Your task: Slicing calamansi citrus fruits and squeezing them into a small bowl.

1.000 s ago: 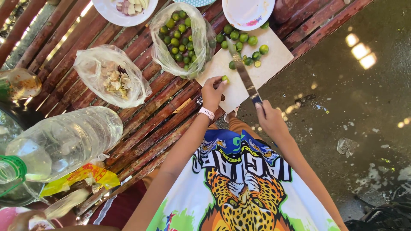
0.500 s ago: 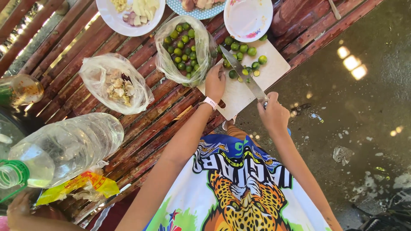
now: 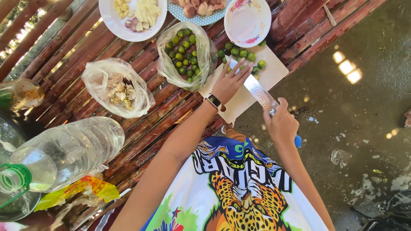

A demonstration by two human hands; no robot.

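knife (image 3: 260, 93) gripped by right hand (image 3: 282, 124) | left hand (image 3: 229, 83) spread flat, fingers splayed on blade, nothing held | small green limes (image 3: 242, 53) piled on cutting board (image 3: 274, 70)

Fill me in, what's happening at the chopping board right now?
A person is cutting small green limes on a white cutting board. The right hand grips a knife by its blue handle, while the left hand, fingers spread, lies across the blade. An open bag of limes sits beside the board.
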